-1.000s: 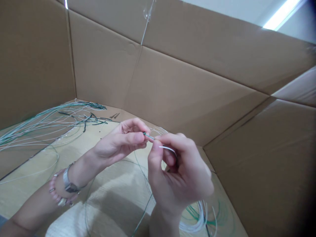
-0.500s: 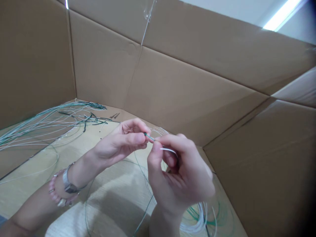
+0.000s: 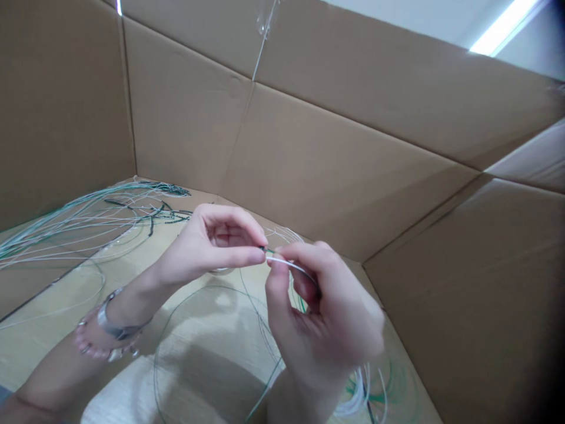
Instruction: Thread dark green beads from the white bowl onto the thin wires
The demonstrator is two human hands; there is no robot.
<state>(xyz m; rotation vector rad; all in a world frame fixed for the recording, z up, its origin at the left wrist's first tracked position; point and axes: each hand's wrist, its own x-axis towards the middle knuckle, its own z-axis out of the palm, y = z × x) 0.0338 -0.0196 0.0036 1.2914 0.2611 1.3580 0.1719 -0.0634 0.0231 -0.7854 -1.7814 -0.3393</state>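
Note:
My left hand (image 3: 212, 241), with a watch and a pink beaded bracelet on its wrist, pinches a small dark piece (image 3: 262, 248) between thumb and fingertip. What kind of piece it is, I cannot make out. A thin green wire (image 3: 271, 251) runs from that piece into my right hand (image 3: 324, 306), whose thumb and index finger are closed on it. The same right hand also holds a white wire (image 3: 289, 263), its free tip close to my left thumb. Both hands meet nearly fingertip to fingertip above the wooden table (image 3: 207, 347).
Many white and green wires (image 3: 88, 215) lie along the table's left side, with dark short strips (image 3: 152, 224) near their ends. A coil of white and green wires (image 3: 353, 403) sits at the lower right, behind my right wrist. Cardboard walls (image 3: 331, 171) enclose the table.
My left hand has turned and shifted slightly, its other fingers now curled behind the pinch. The white wire's tip has moved left, nearer the dark piece. The hands are closer together.

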